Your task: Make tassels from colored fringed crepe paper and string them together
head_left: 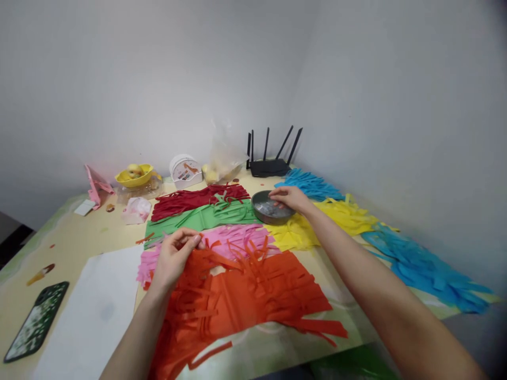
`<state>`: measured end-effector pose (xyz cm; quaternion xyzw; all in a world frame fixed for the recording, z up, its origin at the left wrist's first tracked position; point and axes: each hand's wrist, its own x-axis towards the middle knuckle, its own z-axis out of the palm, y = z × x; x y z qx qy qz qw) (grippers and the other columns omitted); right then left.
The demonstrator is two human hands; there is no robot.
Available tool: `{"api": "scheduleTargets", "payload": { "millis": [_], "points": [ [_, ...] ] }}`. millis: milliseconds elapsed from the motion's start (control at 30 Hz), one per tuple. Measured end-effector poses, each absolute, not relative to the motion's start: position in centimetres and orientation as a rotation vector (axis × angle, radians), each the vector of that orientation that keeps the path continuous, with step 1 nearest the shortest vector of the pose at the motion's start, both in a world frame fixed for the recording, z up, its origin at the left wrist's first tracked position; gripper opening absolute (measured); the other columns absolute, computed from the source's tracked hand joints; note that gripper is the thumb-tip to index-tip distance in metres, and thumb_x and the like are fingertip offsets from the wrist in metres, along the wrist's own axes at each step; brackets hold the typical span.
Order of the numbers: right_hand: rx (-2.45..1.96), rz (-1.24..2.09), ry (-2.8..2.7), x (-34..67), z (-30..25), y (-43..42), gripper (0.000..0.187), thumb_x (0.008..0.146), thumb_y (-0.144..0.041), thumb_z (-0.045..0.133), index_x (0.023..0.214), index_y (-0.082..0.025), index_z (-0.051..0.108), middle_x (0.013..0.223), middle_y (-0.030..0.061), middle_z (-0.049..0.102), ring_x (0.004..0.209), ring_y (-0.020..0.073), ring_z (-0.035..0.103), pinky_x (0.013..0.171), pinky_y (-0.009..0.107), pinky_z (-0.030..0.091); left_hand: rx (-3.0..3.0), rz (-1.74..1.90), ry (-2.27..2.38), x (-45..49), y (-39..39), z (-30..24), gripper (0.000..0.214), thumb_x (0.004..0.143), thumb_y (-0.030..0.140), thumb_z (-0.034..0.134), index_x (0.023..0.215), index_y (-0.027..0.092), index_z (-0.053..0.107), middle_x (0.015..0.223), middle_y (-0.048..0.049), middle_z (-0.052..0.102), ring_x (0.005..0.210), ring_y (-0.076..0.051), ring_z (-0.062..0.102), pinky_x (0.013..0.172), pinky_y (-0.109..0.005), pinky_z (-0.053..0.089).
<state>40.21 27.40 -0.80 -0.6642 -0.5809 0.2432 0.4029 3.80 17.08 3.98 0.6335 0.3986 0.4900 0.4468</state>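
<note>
Just below the fingers of our left hand [176, 256] we have the orange fringed paper [237, 295], its long axis running crosswise, loose ends pointing left and right. Those fingers seem pinched on its far edge, probably to keep strips lifted apart. Past them we see pink fringed paper [237, 235]. Our right hand [291, 198] curls loosely over a round grey pan [265, 217], perhaps for its contents; we cannot tell whether its fingers grip anything.

Orange fringe [245, 295] papery, matt; round dish [270, 218] dull, metal-looking.
</note>
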Motion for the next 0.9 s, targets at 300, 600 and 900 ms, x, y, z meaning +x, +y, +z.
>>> {"api": "scheduleTargets", "payload": {
  "millis": [300,600,900],
  "points": [
    [-0.956,0.892,-1.602,26.0,3.5,17.2,0.027,0.076,-0.039,0.070,0.090,-0.017,0.064,0.081,0.0052,0.072,0.073,0.0181,0.068,0.071,0.031,0.057,1.728,1.258,0.981,4.8,15.3,3.8,0.014,0.082,0.029,0.063,0.079,0.015,0.068,0.076,-0.0045,0.070,0.069,-0.015,0.062,0.068,-0.025,0.048],
    [-0.855,0.973,-1.594,21.7,4.3,14.4,0.021,0.079,-0.036,0.069,0.089,-0.017,0.068,0.086,0.0059,0.072,0.080,0.0188,0.068,0.073,0.030,0.057,1.871,1.303,1.009,4.1,14.9,3.9,0.013,0.084,0.027,0.061,0.082,0.017,0.069,0.082,-0.0047,0.072,0.077,-0.016,0.064,0.073,-0.025,0.048],
    [-0.851,1.035,-1.593,21.4,3.5,15.1,0.021,0.080,-0.038,0.067,0.086,-0.018,0.069,0.082,0.0047,0.072,0.072,0.0183,0.068,0.065,0.029,0.057,2.321,1.304,1.128,3.9,14.5,4.1,0.012,0.087,0.025,0.057,0.082,0.021,0.068,0.077,-0.0034,0.069,0.076,-0.018,0.060,0.076,-0.030,0.042]
  ]
}}
